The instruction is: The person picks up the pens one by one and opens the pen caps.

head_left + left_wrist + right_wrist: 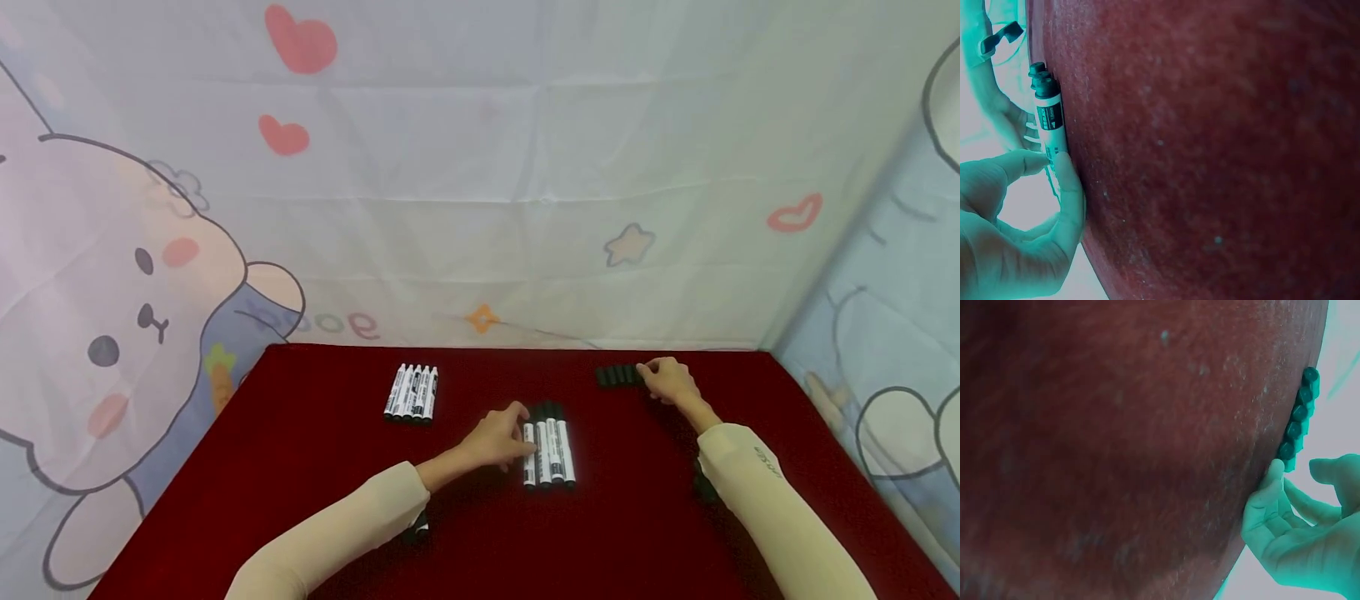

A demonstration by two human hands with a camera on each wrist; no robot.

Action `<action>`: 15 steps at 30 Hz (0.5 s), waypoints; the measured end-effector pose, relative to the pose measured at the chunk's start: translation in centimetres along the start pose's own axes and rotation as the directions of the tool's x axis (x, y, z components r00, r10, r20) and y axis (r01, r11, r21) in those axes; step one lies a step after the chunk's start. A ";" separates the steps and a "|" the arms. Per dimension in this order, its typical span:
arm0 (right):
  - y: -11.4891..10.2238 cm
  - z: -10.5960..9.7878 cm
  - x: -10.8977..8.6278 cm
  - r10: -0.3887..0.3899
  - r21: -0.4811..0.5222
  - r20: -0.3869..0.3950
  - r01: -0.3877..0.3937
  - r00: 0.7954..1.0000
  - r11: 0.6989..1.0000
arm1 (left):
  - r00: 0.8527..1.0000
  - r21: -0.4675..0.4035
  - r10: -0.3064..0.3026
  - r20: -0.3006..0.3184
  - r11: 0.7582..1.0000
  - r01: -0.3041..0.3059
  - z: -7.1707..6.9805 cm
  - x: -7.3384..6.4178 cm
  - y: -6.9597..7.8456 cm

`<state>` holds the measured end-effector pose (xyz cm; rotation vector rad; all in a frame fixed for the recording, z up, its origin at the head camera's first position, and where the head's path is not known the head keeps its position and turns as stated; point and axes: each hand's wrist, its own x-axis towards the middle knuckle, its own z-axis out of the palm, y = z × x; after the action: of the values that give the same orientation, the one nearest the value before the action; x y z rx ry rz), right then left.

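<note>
My left hand (495, 437) pinches the leftmost white marker (529, 467) of a side-by-side group between thumb and finger. In the left wrist view, that marker (1050, 119) lies beside the fingertips, black end up. Three more capped markers (555, 462) lie just right of it, black caps away from me. My right hand (670, 382) is at the right end of a row of several black marker caps (618, 376). In the right wrist view, a fingertip touches the nearest cap (1286, 450), while the thumb stays apart from it.
Several uncapped white markers (411, 393) lie side by side at the back left of the red cloth (480, 542). Dark-ended items (417, 528) show partly under my left sleeve. Something black (705, 482) sits beside my right sleeve. A printed curtain (465, 167) hangs behind.
</note>
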<state>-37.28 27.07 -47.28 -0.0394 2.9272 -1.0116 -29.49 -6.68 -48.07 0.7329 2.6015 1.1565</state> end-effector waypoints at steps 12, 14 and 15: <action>-0.9 -3.2 -2.8 -0.174 0.017 0.078 0.173 0.982 0.985 | 0.990 0.138 -0.135 -0.035 0.981 0.139 -0.5 -1.1 0.6; -1.4 -3.1 -3.3 -0.199 0.016 0.115 0.199 0.973 0.980 | 0.990 0.153 -0.138 -0.040 0.978 0.142 -0.6 -1.4 0.5; -1.6 -3.0 -3.6 -0.212 0.015 0.132 0.212 0.968 0.977 | 0.990 0.164 -0.135 -0.042 0.977 0.140 -0.7 -1.5 0.4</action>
<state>-33.85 27.79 -43.81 -0.4118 2.8454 -0.9915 -28.34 -7.63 -47.33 0.5588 2.7498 0.9271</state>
